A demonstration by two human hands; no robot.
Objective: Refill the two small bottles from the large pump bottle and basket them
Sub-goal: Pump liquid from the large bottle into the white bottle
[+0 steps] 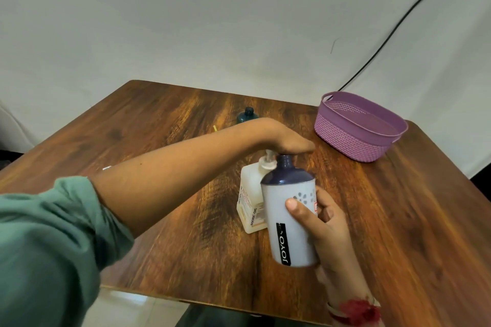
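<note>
Above the wooden surface (159, 119), the left hand (288, 145) is pressing flat on the pump bottle (251, 194). The right hand (329, 228) is gripping the white bottle (279, 210) mid-body; it is probably light and slippery. The teal bottle (247, 115) and the basket (345, 138) are standing beyond.

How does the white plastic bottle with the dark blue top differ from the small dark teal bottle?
The white plastic bottle is gripped by the right hand; the dark teal bottle stands untouched on the wooden table. The white one has a pale body; the teal one is dark all over. Both seem uncapped.
</note>
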